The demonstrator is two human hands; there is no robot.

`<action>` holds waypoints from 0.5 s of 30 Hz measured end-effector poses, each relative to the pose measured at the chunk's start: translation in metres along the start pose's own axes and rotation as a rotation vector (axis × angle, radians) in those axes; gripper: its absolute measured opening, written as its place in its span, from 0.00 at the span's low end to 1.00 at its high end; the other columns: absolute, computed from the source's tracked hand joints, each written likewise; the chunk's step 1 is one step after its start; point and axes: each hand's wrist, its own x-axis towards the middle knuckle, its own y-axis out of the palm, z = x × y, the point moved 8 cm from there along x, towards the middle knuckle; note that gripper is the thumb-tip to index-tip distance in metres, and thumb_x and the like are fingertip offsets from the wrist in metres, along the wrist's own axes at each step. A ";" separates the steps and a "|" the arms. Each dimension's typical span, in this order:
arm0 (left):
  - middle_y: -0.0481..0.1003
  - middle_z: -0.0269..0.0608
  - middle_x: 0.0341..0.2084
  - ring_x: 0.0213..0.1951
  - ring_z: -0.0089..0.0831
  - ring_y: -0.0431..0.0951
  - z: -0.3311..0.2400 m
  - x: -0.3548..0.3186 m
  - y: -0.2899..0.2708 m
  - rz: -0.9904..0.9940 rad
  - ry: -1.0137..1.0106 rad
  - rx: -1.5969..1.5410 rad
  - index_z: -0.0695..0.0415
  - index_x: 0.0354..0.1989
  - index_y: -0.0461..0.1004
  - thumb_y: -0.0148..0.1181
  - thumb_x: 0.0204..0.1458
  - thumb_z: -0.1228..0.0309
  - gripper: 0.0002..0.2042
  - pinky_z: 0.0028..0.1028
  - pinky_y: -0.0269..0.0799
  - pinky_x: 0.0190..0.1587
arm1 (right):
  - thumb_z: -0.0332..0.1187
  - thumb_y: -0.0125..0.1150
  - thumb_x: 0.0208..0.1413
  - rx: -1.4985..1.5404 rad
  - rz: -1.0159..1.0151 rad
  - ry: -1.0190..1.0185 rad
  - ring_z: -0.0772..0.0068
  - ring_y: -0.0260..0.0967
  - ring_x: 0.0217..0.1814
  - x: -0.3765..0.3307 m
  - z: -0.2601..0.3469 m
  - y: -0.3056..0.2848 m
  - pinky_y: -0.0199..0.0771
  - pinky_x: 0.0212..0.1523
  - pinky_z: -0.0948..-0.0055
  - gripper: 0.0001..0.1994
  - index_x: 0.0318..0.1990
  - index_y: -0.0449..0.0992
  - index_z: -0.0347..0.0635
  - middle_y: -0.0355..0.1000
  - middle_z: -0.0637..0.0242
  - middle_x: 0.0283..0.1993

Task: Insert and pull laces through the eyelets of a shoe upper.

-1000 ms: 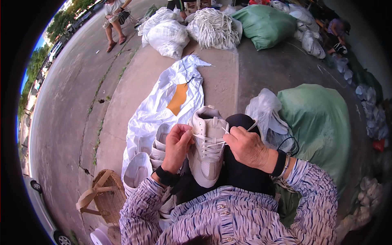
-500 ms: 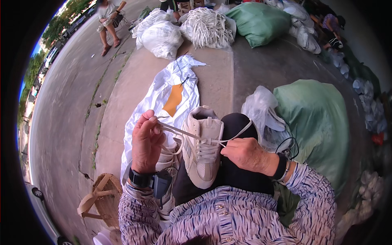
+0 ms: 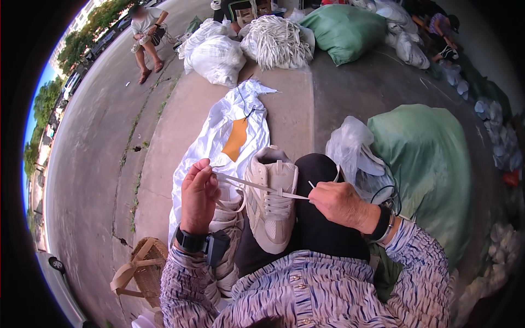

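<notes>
At nine and three o'clock off beige round-toed mesh sneaker point(image 3: 260, 203), left hand point(image 3: 197, 198) and right hand point(image 3: 343, 205) are pinching flat cream fabric lace point(image 3: 295, 195), likely lacing, next needing steady tension.

A beige and off-white sneaker point(image 3: 272, 227) is resting on a dark-trousered lap point(image 3: 325, 229), its toe pointing our way and its padded collar opening at the far end. We are seeing its flat, pale lace point(image 3: 245, 182) stretching taut across the tongue, dipping toward the right, while a slack loop is hanging at left.
</notes>
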 end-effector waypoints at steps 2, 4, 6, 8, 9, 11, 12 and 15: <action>0.68 0.26 0.20 0.18 0.13 0.60 0.001 0.008 -0.021 -0.056 0.026 0.059 0.55 0.44 0.71 0.52 0.61 0.73 0.06 0.16 0.53 0.20 | 0.25 0.62 0.51 0.146 -0.049 -0.030 0.58 0.73 0.30 -0.014 -0.002 -0.009 0.73 0.30 0.65 0.04 0.32 0.72 0.40 0.69 0.61 0.26; 0.68 0.26 0.20 0.18 0.13 0.60 0.016 0.016 -0.034 -0.044 0.007 0.192 0.57 0.44 0.71 0.52 0.60 0.74 0.06 0.16 0.54 0.20 | 0.26 0.63 0.51 0.161 -0.039 0.007 0.58 0.73 0.31 -0.028 -0.006 -0.009 0.73 0.30 0.65 0.04 0.32 0.74 0.39 0.70 0.60 0.27; 0.68 0.27 0.20 0.18 0.12 0.60 0.037 0.018 -0.042 -0.043 -0.084 0.425 0.58 0.43 0.72 0.51 0.60 0.76 0.06 0.15 0.54 0.19 | 0.27 0.63 0.51 0.212 -0.055 0.091 0.57 0.74 0.32 -0.043 -0.017 -0.013 0.73 0.31 0.65 0.03 0.33 0.75 0.39 0.72 0.60 0.28; 0.71 0.30 0.24 0.20 0.14 0.65 0.047 0.013 -0.037 -0.014 -0.073 0.673 0.62 0.44 0.73 0.52 0.60 0.75 0.07 0.17 0.59 0.20 | 0.27 0.64 0.51 0.299 -0.059 0.224 0.57 0.75 0.33 -0.057 -0.037 -0.018 0.74 0.32 0.65 0.04 0.33 0.77 0.39 0.74 0.59 0.29; 0.72 0.31 0.25 0.21 0.16 0.67 0.030 0.007 -0.022 0.015 0.206 0.769 0.61 0.44 0.74 0.55 0.59 0.74 0.07 0.18 0.63 0.22 | 0.28 0.64 0.51 0.338 -0.025 0.378 0.56 0.75 0.34 -0.067 -0.054 -0.020 0.74 0.34 0.65 0.04 0.33 0.78 0.38 0.76 0.58 0.31; 0.73 0.32 0.28 0.24 0.20 0.71 0.013 -0.014 0.007 0.044 0.492 0.994 0.60 0.43 0.75 0.58 0.56 0.75 0.08 0.22 0.68 0.25 | 0.27 0.60 0.54 0.255 -0.099 0.513 0.53 0.76 0.35 -0.077 -0.077 -0.035 0.74 0.36 0.64 0.04 0.35 0.78 0.36 0.77 0.54 0.33; 0.73 0.33 0.29 0.26 0.22 0.72 0.007 -0.026 0.021 0.099 0.559 1.103 0.60 0.43 0.76 0.60 0.55 0.75 0.08 0.23 0.70 0.27 | 0.26 0.58 0.55 0.171 -0.147 0.581 0.52 0.76 0.36 -0.079 -0.086 -0.042 0.74 0.36 0.63 0.05 0.36 0.78 0.36 0.77 0.53 0.34; 0.73 0.36 0.33 0.32 0.32 0.74 0.008 -0.056 0.087 0.428 0.882 1.384 0.53 0.41 0.78 0.67 0.46 0.74 0.12 0.29 0.74 0.31 | 0.24 0.54 0.57 0.108 -0.183 0.497 0.51 0.77 0.38 -0.060 -0.082 -0.048 0.76 0.38 0.62 0.10 0.45 0.76 0.37 0.78 0.52 0.35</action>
